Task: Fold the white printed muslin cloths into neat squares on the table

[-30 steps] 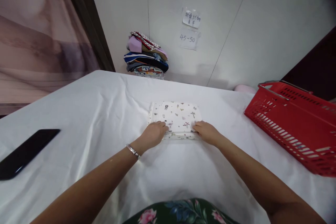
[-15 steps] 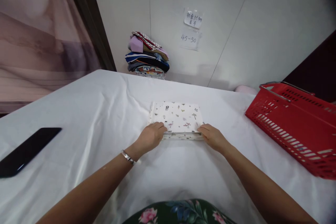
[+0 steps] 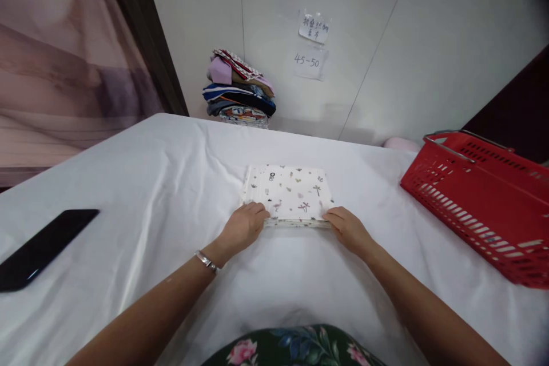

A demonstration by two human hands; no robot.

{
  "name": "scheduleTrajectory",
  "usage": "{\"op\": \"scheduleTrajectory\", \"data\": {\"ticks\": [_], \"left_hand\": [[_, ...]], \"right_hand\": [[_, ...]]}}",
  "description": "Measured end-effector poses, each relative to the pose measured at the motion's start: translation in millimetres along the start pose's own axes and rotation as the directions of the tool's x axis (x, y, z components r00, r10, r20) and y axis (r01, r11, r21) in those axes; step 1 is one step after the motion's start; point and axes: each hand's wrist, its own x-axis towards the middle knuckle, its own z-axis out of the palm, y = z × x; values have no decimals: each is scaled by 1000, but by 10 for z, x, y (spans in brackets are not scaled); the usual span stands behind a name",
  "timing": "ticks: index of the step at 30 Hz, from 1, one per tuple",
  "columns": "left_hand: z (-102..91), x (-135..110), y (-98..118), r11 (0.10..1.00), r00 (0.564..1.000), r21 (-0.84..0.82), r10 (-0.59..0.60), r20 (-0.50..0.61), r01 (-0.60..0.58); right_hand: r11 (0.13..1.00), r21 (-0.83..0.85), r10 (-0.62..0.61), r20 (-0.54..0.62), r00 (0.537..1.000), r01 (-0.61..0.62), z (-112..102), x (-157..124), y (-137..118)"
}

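Inside the desk's far edge point(image 3: 326, 144), folded cloth point(image 3: 288, 190) is being pinched by left hand point(image 3: 243, 225) and right hand point(image 3: 349, 231), seemingly for evenness.

A white-draped table point(image 3: 128, 194) stands before a pale, seamed panel wall point(image 3: 364, 6) bearing two handwritten paper signs point(image 3: 314, 28), with a pink patterned curtain point(image 3: 55, 86) and dark brown strip point(image 3: 143, 28) at left and a dark maroon surface point(image 3: 518, 114) at right.

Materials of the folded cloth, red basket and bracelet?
Cloth: matte fabric, maybe cotton; thin folded layers show at the near edge.
Basket: likely moulded plastic, fairly smooth; uniform red, walls with regular slots.
Bracelet: probably polished metal; silvery with bright highlights.
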Motion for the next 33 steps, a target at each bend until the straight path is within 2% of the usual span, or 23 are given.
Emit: {"op": "scheduleTrajectory", "data": {"ticks": [6,11,15,17,20,23,26,33], "left_hand": [[9,-20,22,1000,1000,11,-7,-8,7],[37,-53,10,1000,999,24,-8,-45,9],[64,-83,0,999,997,35,2,-77,1],[77,-91,-4,1000,996,30,10,-89,-8],[104,-96,-18,999,993,28,27,-115,-24],[134,-101,-39,999,989,27,39,-144,-36],[151,-106,-56,998,985,33,53,-162,-49],[131,-92,-47,1000,979,2,14,-205,-14]], "right_hand": [[985,-43,164,-42,986,-166,10,-95,-18],[987,-10,158,-81,984,-159,41,-187,-22],[970,70,234,-40,971,-231,58,-211,-65],[938,146,324,-46,945,-315,72,-199,-83],[845,275,490,-53,870,-459,105,-168,-95],[769,345,589,-54,806,-539,137,-146,-106],[752,377,606,-71,793,-541,150,-145,-120],[784,421,555,-143,820,-457,176,-189,-123]]}}
